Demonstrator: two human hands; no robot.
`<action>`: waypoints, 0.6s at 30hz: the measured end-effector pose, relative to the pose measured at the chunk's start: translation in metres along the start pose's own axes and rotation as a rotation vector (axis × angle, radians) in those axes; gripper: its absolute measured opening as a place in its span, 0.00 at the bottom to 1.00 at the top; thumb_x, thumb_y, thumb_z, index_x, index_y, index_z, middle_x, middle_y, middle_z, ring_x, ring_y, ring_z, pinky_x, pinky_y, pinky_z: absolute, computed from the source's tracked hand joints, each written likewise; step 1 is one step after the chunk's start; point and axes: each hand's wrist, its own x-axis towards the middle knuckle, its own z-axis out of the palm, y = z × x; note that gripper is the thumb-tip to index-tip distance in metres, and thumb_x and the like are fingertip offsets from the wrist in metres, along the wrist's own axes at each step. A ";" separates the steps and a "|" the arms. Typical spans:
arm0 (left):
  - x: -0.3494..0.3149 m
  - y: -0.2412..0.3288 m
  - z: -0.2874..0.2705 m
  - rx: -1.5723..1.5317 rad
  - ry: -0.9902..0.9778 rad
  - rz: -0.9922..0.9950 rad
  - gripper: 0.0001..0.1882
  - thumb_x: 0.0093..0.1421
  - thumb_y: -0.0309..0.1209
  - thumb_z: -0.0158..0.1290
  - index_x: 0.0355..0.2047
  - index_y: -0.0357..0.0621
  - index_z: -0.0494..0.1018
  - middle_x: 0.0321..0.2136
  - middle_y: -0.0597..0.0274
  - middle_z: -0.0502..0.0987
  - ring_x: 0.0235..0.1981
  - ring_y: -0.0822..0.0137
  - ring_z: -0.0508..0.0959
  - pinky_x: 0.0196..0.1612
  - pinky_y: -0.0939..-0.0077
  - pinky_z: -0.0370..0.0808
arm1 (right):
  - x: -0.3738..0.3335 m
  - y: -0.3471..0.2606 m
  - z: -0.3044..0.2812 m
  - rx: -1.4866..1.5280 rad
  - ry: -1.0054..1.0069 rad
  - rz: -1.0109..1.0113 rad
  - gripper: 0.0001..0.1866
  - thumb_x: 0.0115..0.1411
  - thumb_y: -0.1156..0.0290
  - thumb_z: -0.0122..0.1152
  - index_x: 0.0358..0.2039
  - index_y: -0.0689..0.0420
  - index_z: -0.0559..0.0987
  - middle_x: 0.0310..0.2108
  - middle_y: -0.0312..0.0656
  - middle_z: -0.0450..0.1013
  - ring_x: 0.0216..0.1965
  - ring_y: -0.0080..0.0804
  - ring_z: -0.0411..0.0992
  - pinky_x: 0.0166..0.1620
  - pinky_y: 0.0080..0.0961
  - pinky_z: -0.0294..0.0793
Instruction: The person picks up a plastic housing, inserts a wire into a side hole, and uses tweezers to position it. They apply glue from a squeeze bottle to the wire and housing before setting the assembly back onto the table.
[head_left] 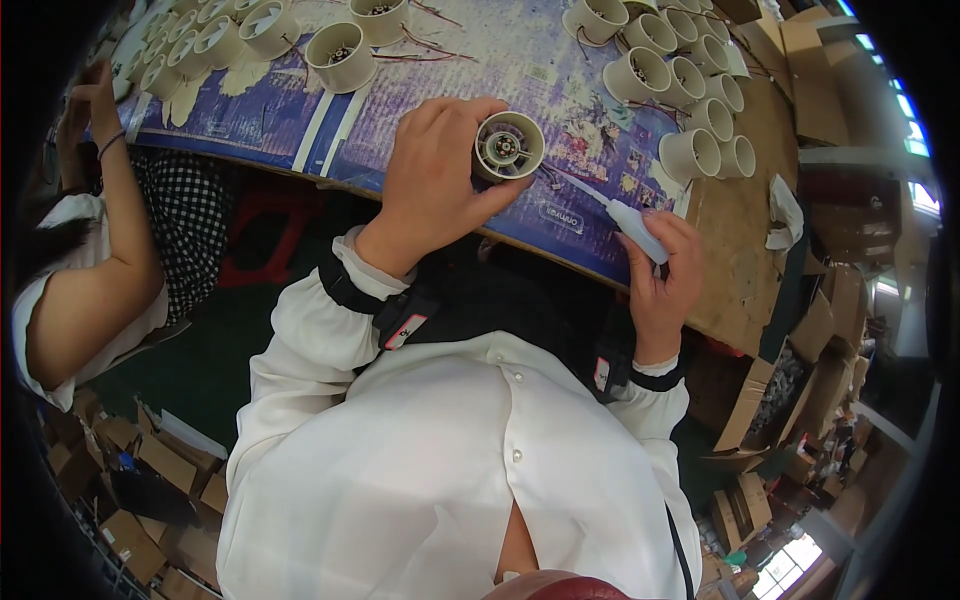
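1. My left hand [435,165] is wrapped round the cup [529,127], thumb on the near side, fingers on the far side. My right hand [668,265] pinches the squeeze bottle [640,232]; my two hands are well apart.
2. The cup is over the near part of the table [420,85], so a loose grip could let it drop near the edge or into my lap.
3. The bottle's thin nozzle [580,185] points left, just beside the cup. Too hard a squeeze could spill whatever is inside onto the table; I can't tell how full it is.
4. A careless swing of my right hand to the far right could knock the nearest standing cup [690,155].
5. Loose wires [430,45] at the far side could snag if I reached across.
6. The cup itself looks cream and round, its mouth turned up toward me, with a dark, spoked round part [503,146] inside. Its underside is hidden from me.
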 end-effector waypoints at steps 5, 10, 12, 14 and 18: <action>0.000 0.000 0.000 0.006 0.009 0.006 0.33 0.46 0.38 0.70 0.51 0.45 0.70 0.40 0.57 0.77 0.46 0.52 0.74 0.49 0.59 0.69 | 0.000 0.000 -0.002 -0.007 -0.008 -0.004 0.17 0.54 0.79 0.72 0.44 0.58 0.78 0.44 0.45 0.76 0.45 0.38 0.75 0.48 0.29 0.74; 0.001 0.000 0.000 0.009 0.018 0.020 0.33 0.47 0.38 0.70 0.51 0.45 0.70 0.39 0.57 0.77 0.45 0.52 0.74 0.48 0.59 0.69 | 0.002 -0.002 -0.004 -0.020 -0.011 -0.015 0.17 0.54 0.78 0.73 0.44 0.58 0.79 0.45 0.45 0.76 0.45 0.38 0.75 0.48 0.29 0.74; 0.000 0.000 0.000 0.002 0.020 0.016 0.32 0.47 0.38 0.70 0.51 0.45 0.70 0.39 0.57 0.77 0.45 0.52 0.74 0.48 0.59 0.68 | 0.003 -0.003 -0.005 -0.025 -0.013 -0.021 0.17 0.54 0.78 0.73 0.44 0.57 0.79 0.45 0.44 0.76 0.45 0.38 0.75 0.48 0.28 0.74; 0.001 0.001 0.000 -0.001 0.021 0.014 0.32 0.47 0.38 0.69 0.51 0.45 0.70 0.39 0.58 0.77 0.45 0.53 0.74 0.48 0.59 0.68 | 0.003 -0.004 -0.006 -0.031 -0.013 -0.022 0.17 0.54 0.78 0.73 0.44 0.57 0.79 0.45 0.44 0.76 0.45 0.38 0.75 0.48 0.28 0.74; 0.001 0.001 -0.001 0.000 0.017 0.017 0.31 0.47 0.37 0.69 0.51 0.45 0.70 0.38 0.58 0.77 0.44 0.53 0.75 0.48 0.59 0.68 | 0.005 -0.005 -0.007 -0.046 -0.012 -0.028 0.17 0.54 0.78 0.73 0.44 0.57 0.79 0.45 0.44 0.76 0.45 0.38 0.75 0.48 0.28 0.74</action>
